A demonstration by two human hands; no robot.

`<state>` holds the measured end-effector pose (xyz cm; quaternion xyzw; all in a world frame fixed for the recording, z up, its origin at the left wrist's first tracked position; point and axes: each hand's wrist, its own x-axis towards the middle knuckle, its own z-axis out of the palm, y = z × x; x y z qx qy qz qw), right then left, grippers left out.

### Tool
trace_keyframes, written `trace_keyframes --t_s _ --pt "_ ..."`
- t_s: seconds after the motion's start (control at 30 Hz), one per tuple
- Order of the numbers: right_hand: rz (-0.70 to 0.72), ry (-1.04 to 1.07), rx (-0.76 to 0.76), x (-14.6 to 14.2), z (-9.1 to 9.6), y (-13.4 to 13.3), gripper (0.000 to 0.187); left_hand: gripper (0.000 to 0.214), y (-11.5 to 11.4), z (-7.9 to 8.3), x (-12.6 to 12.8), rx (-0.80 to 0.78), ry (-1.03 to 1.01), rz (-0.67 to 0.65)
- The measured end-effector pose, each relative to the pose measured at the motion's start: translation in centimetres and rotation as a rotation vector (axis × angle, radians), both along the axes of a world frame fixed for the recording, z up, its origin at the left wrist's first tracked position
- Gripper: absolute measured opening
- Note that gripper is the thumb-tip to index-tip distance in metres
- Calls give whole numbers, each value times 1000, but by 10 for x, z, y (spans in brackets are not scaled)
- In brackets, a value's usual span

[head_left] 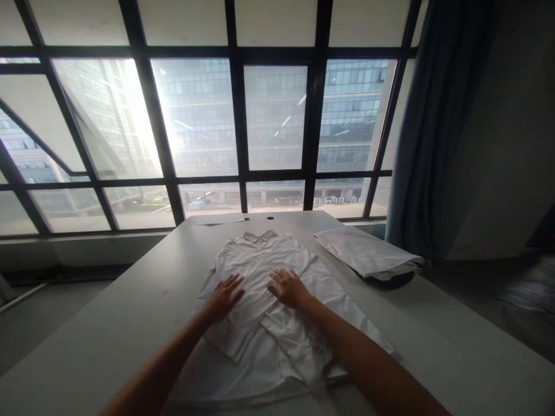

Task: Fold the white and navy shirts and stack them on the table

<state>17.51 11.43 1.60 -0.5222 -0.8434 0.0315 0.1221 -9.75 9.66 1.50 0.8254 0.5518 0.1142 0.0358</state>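
Note:
A white collared shirt (255, 263) lies spread on the table, its collar toward the window and its hem toward me. Its sleeves appear folded inward over the front, with wrinkles across the fabric. My left hand (223, 297) rests flat on the shirt's left side, fingers apart. On the right half of the chest, my right hand (288, 288) lies palm down with its fingers spread. Neither hand grips the cloth. My forearms cover parts of the shirt's lower edges.
The long pale table (147, 289) reaches to the window. Folded white cloth (368, 251) with something dark beneath it lies at the right edge. White sheets (214, 219) lie at the far left end. A blue curtain (427, 144) hangs at the right.

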Motion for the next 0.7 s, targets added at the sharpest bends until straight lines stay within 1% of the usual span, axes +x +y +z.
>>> trace_keyframes --t_s 0.07,0.1,0.13,0.17,0.2,0.23,0.3,0.37,0.43,0.57,0.63,0.7 --pt "13 18 -51 6 -2 -17 59 56 5 4 -20 70 39 361" --pt "16 29 -48 10 -3 -24 56 57 8 8 -31 62 74 516" --pt "21 50 -17 15 -4 -30 53 58 11 13 -41 24 107 630" --pt "25 81 29 20 -4 -35 50 58 13 18 -50 -34 128 703" --pt "23 116 77 25 -4 -39 48 57 15 23 -57 -106 133 735" --pt "13 146 115 30 -4 -41 46 54 17 29 -61 -184 122 736" --pt "-30 183 155 39 -6 -44 43 41 19 39 -65 -348 65 698" --pt "-85 189 137 45 -9 -44 41 27 17 48 -64 -474 13 672" --pt "-121 185 98 48 -12 -44 40 22 15 55 -61 -534 -25 675" --pt "-130 195 68 49 -16 -44 41 17 12 73 -46 -528 -86 642" --pt "-127 209 66 49 -18 -43 40 17 13 82 -30 -485 -84 589" --pt "-124 227 72 49 -20 -42 39 15 14 85 -7 -430 -73 503"
